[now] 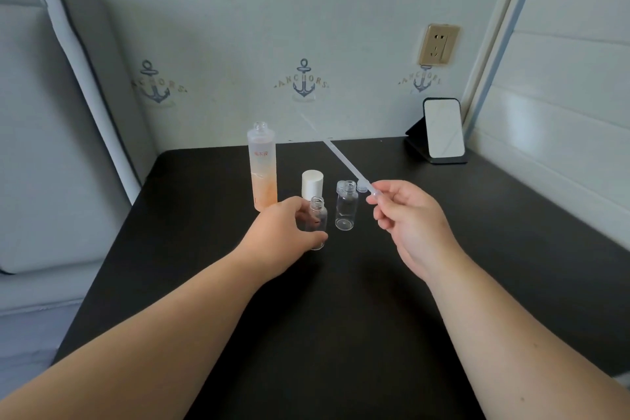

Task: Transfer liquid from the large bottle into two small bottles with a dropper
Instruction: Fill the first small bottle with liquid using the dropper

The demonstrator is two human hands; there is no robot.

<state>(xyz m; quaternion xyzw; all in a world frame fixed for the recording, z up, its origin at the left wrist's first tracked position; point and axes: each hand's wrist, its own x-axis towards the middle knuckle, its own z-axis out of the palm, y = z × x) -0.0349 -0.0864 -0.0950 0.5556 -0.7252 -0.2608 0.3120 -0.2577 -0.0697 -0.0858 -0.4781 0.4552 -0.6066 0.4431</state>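
The large bottle [262,169] stands uncapped at the back of the dark table [341,317], partly filled with pale orange liquid. Its white cap [312,183] stands just to its right. My left hand [283,235] grips one small clear bottle [317,219], which is upright and open. The second small clear bottle [345,206] stands open a little to the right, untouched. My right hand [409,218] pinches the bulb end of a translucent plastic dropper [344,160]; its thin tip points up and away to the left, above the table.
A small clear cap [361,187] lies behind the second small bottle. A small standing mirror [443,128] sits at the back right corner. A padded headboard [51,112] borders the table's left edge; walls close the back and right.
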